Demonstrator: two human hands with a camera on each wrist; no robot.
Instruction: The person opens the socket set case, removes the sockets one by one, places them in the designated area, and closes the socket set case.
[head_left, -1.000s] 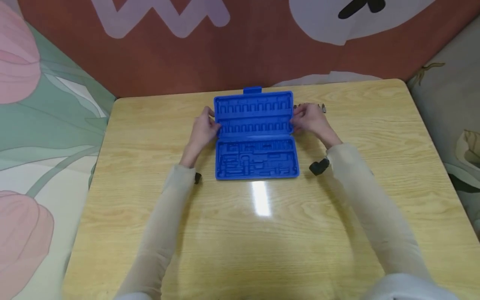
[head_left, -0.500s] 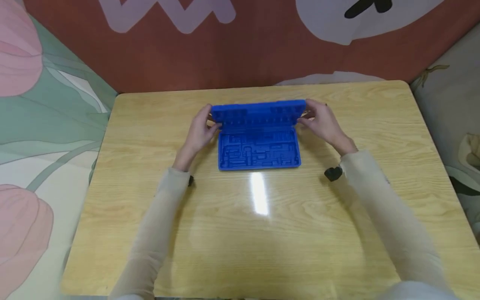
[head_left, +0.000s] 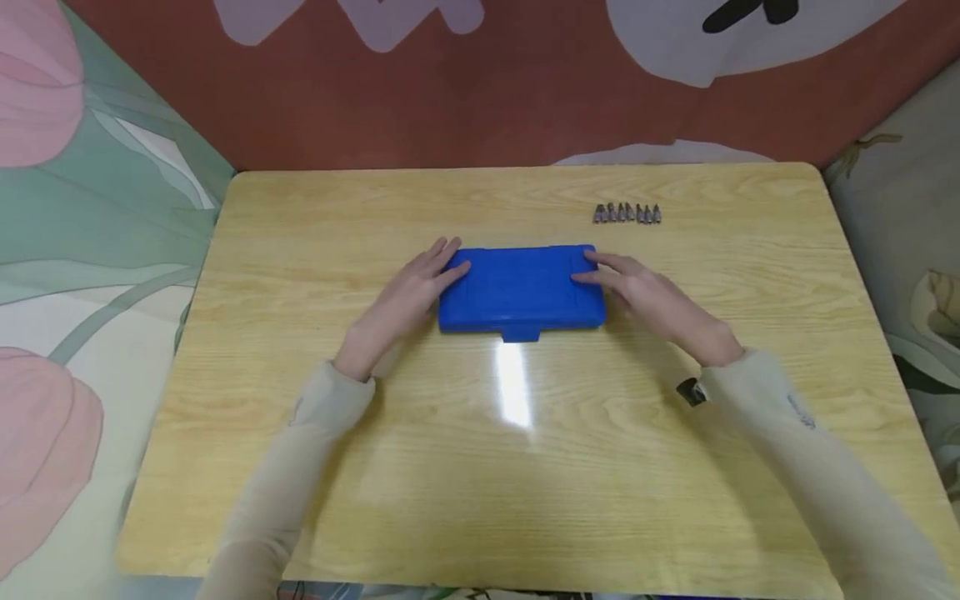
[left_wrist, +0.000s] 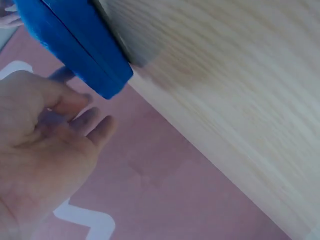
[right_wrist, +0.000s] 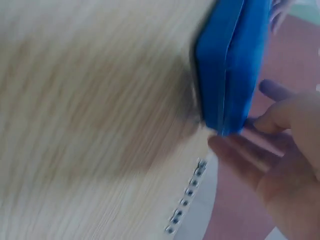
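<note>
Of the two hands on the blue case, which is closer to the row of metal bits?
The right hand, resting on the blue case's right end; the metal bits lie just beyond it, while the left hand is across the case.

The case (head_left: 521, 287) looks like smooth blue plastic with a matt surface. The table (head_left: 525, 467) is light wood grain, glossy enough to reflect a lamp. The small bits (head_left: 627, 214) look like shiny metal.

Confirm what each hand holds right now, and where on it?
Neither grips anything. The left hand and right hand lie flat-fingered on the left and right ends of the closed blue case.
</note>
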